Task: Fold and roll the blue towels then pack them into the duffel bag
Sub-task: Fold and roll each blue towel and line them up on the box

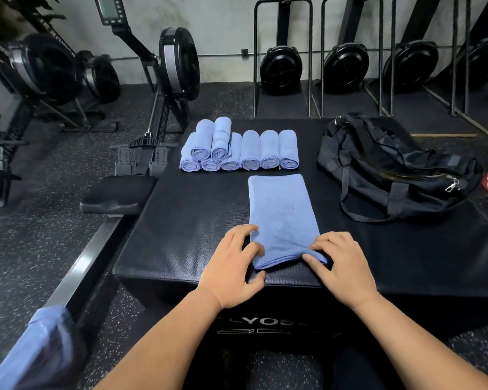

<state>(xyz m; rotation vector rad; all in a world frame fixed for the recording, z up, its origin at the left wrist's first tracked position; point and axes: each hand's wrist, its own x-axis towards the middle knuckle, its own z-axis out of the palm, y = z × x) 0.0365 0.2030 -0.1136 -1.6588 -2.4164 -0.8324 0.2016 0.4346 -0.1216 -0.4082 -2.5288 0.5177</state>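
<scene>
folded towel [282, 215]: lying on the black box [186, 220], near end between your hands.
left hand [231, 266]: you are pinching its left corner.
right hand [341, 263]: you are pinching its right corner.

A big black padded box [181, 220] is seen, and towels and a bag are laid on its top. A folded towel [279, 215] (blue, long and flat) is spread in the middle, down to the front edge. Behind it, eight rolled towels [250, 150] are lined up side by side, six on the box and two stacked on top at the left. A black duffel bag [392, 170] is set at the right, apart from the rolls, with its strap [358, 216] trailed on the box.
</scene>
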